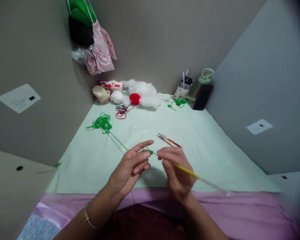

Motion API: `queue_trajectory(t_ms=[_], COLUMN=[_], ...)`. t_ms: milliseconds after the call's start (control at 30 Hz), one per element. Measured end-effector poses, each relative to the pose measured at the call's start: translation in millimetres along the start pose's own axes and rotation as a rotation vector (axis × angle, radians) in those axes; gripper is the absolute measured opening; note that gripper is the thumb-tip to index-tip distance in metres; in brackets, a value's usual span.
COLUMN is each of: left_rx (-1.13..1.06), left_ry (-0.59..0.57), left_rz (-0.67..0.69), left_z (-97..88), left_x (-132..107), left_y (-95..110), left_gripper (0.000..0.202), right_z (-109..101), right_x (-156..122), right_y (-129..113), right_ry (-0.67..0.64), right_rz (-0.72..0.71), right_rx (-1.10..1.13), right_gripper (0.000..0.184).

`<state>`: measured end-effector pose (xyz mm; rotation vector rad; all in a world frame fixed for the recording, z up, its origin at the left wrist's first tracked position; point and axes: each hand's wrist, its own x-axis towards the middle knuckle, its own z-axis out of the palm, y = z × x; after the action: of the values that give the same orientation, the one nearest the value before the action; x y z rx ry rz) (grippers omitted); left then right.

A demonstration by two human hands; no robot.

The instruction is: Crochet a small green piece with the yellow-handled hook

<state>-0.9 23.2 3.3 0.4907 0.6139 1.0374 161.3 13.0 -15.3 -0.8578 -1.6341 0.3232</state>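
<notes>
Between thumb and fingers, my left hand point(130, 165) pinches a small piece of green crochet work point(150, 152); its index finger is stretched out with green yarn over it. My right hand point(177, 168) is closed round a crochet hook point(186, 170) with a yellow grip, its tip at the green stitches. From the left hand a strand runs back to a loose tangle of green yarn point(102, 123) on the table cloth. Just beyond my right hand lie orange-handled thread snips point(170, 140), their blades pointing left.
White stuffing point(142, 93), a red yarn ball point(134, 99) and a white ball point(117, 97) sit at the back. Small green pieces point(178, 102), a pen cup point(182, 91), a bottle point(202, 81) and a dark phone point(203, 97) stand back right. Grey partitions point(165, 43) enclose the table.
</notes>
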Motion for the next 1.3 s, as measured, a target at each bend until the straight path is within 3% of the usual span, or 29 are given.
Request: queue_trajectory(t_ms=[133,267,367,433,500,567,667,767,967,1067,1167,1233,1300], left_rx=[0.061,0.224,0.272,0.245,0.174,0.077,-0.028,-0.011,0.174,0.218,0.247,0.281,0.328], left_ry=[0.039,0.052,0.09,0.106,0.093,0.064,0.069,0.081,0.054,0.047,0.033,0.04,0.053], left_rz=[0.084,0.127,0.183,0.202,0.163,0.078,0.001,0.035,0.147,0.133,0.111,0.121,0.169], left_z=[0.2,4.0,6.0,6.0,4.7,2.6,0.4,2.3,6.2,3.0,-0.1,-1.6,-2.7], left_x=[-0.7,-2.6,-2.1,-0.4,1.7,3.4,3.8,2.0,-0.7,-0.4,-0.7,-1.2,-1.4], left_y=[-1.0,-4.6,-6.9,-8.3,-8.9,-8.0,-4.5,-3.4,-9.1,-7.7,-4.0,-2.2,-2.1], left_gripper=[0.033,0.034,0.035,0.037,0.041,0.042,0.034,0.031,0.04,0.038,0.038,0.037,0.034], right_z=[1.8,4.4,4.5,4.2,3.4,1.7,-1.7,-2.3,3.1,1.6,-3.9,-8.8,-13.0], right_x=[6.5,9.2,6.5,3.0,0.0,-0.7,3.7,9.5,10.8,10.9,13.0,14.0,13.2], right_y=[-2.6,-4.1,-5.1,-4.7,-3.4,-1.9,-1.0,-1.9,-2.5,0.3,1.2,-0.5,-2.8], right_ry=[0.061,0.017,-0.001,-0.029,-0.059,-0.043,0.056,0.099,0.015,0.032,0.006,-0.027,-0.085], right_rz=[0.248,0.276,0.224,0.11,-0.034,-0.08,0.113,0.3,0.294,0.398,0.49,0.466,0.348], right_rx=[0.324,0.287,0.202,0.068,-0.08,-0.121,0.109,0.401,0.354,0.455,0.583,0.573,0.427], right_gripper=[0.019,0.018,0.025,0.031,0.038,0.04,0.028,0.021,0.017,0.012,0.02,0.022,0.02])
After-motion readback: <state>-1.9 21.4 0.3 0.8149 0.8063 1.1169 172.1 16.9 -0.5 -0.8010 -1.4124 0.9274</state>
